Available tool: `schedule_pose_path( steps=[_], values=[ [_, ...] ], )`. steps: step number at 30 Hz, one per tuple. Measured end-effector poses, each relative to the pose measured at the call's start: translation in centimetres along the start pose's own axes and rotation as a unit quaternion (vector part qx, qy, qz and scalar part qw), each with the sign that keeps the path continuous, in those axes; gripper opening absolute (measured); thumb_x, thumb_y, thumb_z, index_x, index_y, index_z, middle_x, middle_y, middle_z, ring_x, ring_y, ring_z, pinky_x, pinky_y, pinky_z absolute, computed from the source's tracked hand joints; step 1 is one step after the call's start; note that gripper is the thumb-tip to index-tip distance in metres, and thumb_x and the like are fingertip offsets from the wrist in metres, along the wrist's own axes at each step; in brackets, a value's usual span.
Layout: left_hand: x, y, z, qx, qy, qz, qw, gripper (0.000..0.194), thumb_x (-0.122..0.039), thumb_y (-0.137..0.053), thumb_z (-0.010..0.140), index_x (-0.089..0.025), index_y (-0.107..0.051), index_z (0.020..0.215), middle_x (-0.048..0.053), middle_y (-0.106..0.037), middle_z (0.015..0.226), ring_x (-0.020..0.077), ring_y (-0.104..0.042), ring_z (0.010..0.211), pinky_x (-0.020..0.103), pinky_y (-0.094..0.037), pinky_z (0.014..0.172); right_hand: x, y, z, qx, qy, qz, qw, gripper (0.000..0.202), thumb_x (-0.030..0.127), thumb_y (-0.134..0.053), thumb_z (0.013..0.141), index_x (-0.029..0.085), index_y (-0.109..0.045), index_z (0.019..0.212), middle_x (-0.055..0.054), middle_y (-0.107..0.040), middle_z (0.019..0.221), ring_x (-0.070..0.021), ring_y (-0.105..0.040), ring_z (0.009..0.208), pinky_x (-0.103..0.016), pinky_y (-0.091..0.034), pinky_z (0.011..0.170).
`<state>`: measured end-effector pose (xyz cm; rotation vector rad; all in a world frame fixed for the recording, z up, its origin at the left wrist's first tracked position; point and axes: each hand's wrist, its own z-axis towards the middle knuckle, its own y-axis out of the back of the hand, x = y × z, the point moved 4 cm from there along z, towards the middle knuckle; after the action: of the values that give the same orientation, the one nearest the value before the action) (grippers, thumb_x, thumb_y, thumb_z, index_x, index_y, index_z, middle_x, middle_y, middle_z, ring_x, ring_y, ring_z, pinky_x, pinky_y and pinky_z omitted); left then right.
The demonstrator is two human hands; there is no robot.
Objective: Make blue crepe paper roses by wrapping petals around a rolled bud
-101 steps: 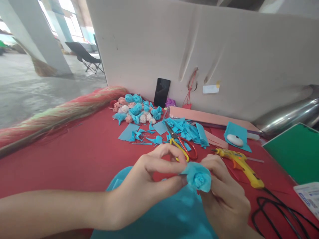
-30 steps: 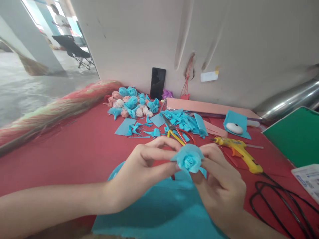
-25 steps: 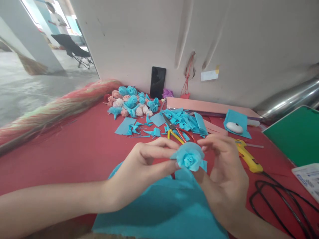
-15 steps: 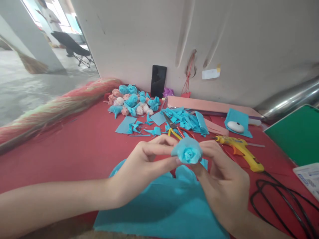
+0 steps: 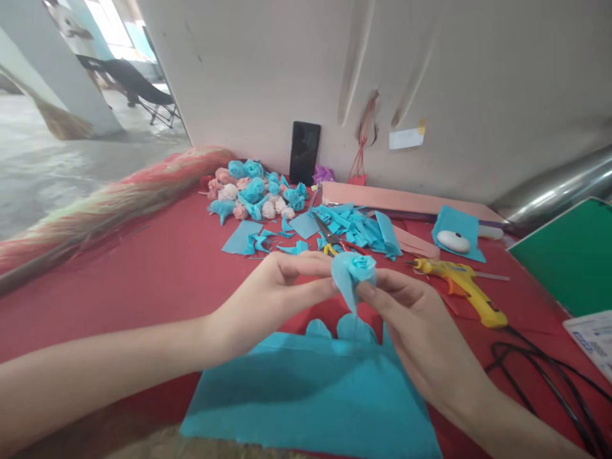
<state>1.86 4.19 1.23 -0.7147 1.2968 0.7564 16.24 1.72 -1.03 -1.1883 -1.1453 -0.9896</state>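
A blue paper flower (image 5: pixel 359 269) is held up between both hands, tilted, with one petal hanging down on its left side. My left hand (image 5: pixel 282 284) pinches the outer petal at the left. On the right, my right hand (image 5: pixel 411 315) grips the base with thumb and fingers. Under the hands a large blue paper sheet (image 5: pixel 310 395) lies on the red table surface (image 5: pixel 157 274). Rounded blue paper petals (image 5: pixel 352 327) rest along its top edge.
Pliers (image 5: pixel 329 239) lie beside blue scraps (image 5: pixel 354 223). Finished flowers (image 5: pixel 255 190) are heaped at the back left. A phone (image 5: pixel 305 153) leans on the wall. A yellow glue gun (image 5: pixel 461 287) with black cable (image 5: pixel 521 357) lies right. A person (image 5: pixel 74 32) stands far left.
The flower has tipped from facing the camera to a more upright tilt and moved slightly up and left. Both hands have shifted with it. The person in the background has moved left.
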Motion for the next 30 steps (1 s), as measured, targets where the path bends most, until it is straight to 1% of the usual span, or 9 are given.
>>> schedule_pose_path(
  steps=[3, 6, 10, 14, 18, 21, 26, 28, 30],
  values=[
    [0.1, 0.1, 0.0, -0.022, 0.003, 0.025, 0.999, 0.021, -0.016, -0.06, 0.084, -0.023, -0.075, 0.072, -0.004, -0.068, 0.085, 0.0099, -0.059, 0.084, 0.018, -0.046, 0.078, -0.3, -0.1, 0.0, -0.002, -0.007, 0.005, 1.0, 0.005, 0.034, -0.073, 0.075, 0.032, -0.075, 0.08, 0.006, -0.076, 0.084, -0.012, -0.066, 0.087, -0.021, -0.047, 0.084],
    [0.3, 0.2, 0.0, -0.04, -0.002, 0.015, 0.999, 0.019, -0.015, -0.063, 0.081, -0.026, -0.076, 0.074, -0.004, -0.066, 0.08, 0.0087, -0.057, 0.078, 0.017, -0.046, 0.072, -0.4, -0.1, -0.1, -0.003, -0.017, 0.004, 1.0, 0.006, 0.033, -0.074, 0.074, 0.031, -0.075, 0.08, 0.006, -0.075, 0.082, -0.0117, -0.065, 0.083, -0.021, -0.047, 0.08],
    [0.2, 0.1, -0.1, -0.035, -0.02, 0.009, 0.999, 0.018, -0.016, -0.065, 0.079, -0.029, -0.076, 0.074, -0.005, -0.066, 0.077, 0.0078, -0.053, 0.072, 0.015, -0.045, 0.066, -0.5, -0.3, -0.3, 0.003, -0.036, 0.017, 0.999, 0.004, 0.029, -0.076, 0.071, 0.029, -0.074, 0.074, 0.005, -0.073, 0.074, -0.011, -0.062, 0.073, -0.021, -0.047, 0.072],
    [0.3, -0.1, -0.2, -0.028, -0.012, 0.016, 0.999, 0.016, -0.018, -0.066, 0.079, -0.028, -0.076, 0.072, -0.004, -0.066, 0.076, 0.0081, -0.052, 0.071, 0.015, -0.045, 0.065, -0.5, -0.5, -0.3, 0.013, -0.084, 0.061, 0.995, 0.012, 0.034, -0.079, 0.065, 0.025, -0.071, 0.064, 0.003, -0.068, 0.066, -0.0114, -0.057, 0.064, -0.024, -0.044, 0.062],
    [0.8, -0.1, -0.2, -0.04, 0.02, 0.0, 0.999, 0.014, -0.019, -0.068, 0.075, -0.026, -0.076, 0.067, -0.002, -0.062, 0.073, 0.0098, -0.052, 0.069, 0.016, -0.044, 0.055, -0.4, -0.6, -0.3, 0.014, -0.134, 0.098, 0.986, 0.021, 0.038, -0.083, 0.058, 0.023, -0.07, 0.059, 0.004, -0.065, 0.059, -0.0093, -0.055, 0.059, -0.022, -0.042, 0.058],
    [1.0, -0.2, -0.2, -0.046, 0.009, -0.012, 0.999, 0.016, -0.015, -0.067, 0.075, -0.024, -0.076, 0.065, -0.002, -0.06, 0.07, 0.0087, -0.052, 0.067, 0.016, -0.046, 0.059, -0.5, -0.7, -0.4, 0.017, -0.155, 0.113, 0.981, 0.022, 0.037, -0.084, 0.056, 0.022, -0.068, 0.056, 0.004, -0.063, 0.058, -0.0081, -0.052, 0.058, -0.021, -0.041, 0.059],
    [1.4, -0.2, -0.3, -0.059, -0.008, -0.04, 0.997, 0.012, -0.018, -0.069, 0.073, -0.025, -0.075, 0.066, -0.002, -0.058, 0.072, 0.0098, -0.051, 0.065, 0.02, -0.045, 0.055, -0.7, -0.8, -0.7, 0.013, -0.145, 0.098, 0.984, 0.014, 0.032, -0.084, 0.058, 0.024, -0.071, 0.06, 0.005, -0.062, 0.06, -0.0081, -0.049, 0.058, -0.021, -0.04, 0.059],
    [1.3, 0.0, -0.4, -0.071, -0.028, -0.033, 0.997, 0.011, -0.017, -0.07, 0.073, -0.024, -0.074, 0.065, -0.002, -0.058, 0.071, 0.0107, -0.052, 0.067, 0.021, -0.044, 0.058, -0.6, -0.8, -0.7, 0.014, -0.131, 0.087, 0.987, 0.011, 0.029, -0.082, 0.06, 0.026, -0.072, 0.062, 0.006, -0.061, 0.057, -0.0075, -0.048, 0.055, -0.021, -0.039, 0.057],
    [1.0, 0.1, -0.4, -0.08, -0.057, -0.021, 0.995, 0.011, -0.015, -0.069, 0.072, -0.023, -0.073, 0.066, -0.002, -0.06, 0.071, 0.0117, -0.053, 0.071, 0.022, -0.045, 0.062, -0.3, -1.0, -0.9, 0.021, -0.1, 0.076, 0.992, 0.007, 0.029, -0.079, 0.064, 0.028, -0.073, 0.064, 0.006, -0.062, 0.059, -0.0081, -0.051, 0.057, -0.021, -0.041, 0.059]
  ],
)
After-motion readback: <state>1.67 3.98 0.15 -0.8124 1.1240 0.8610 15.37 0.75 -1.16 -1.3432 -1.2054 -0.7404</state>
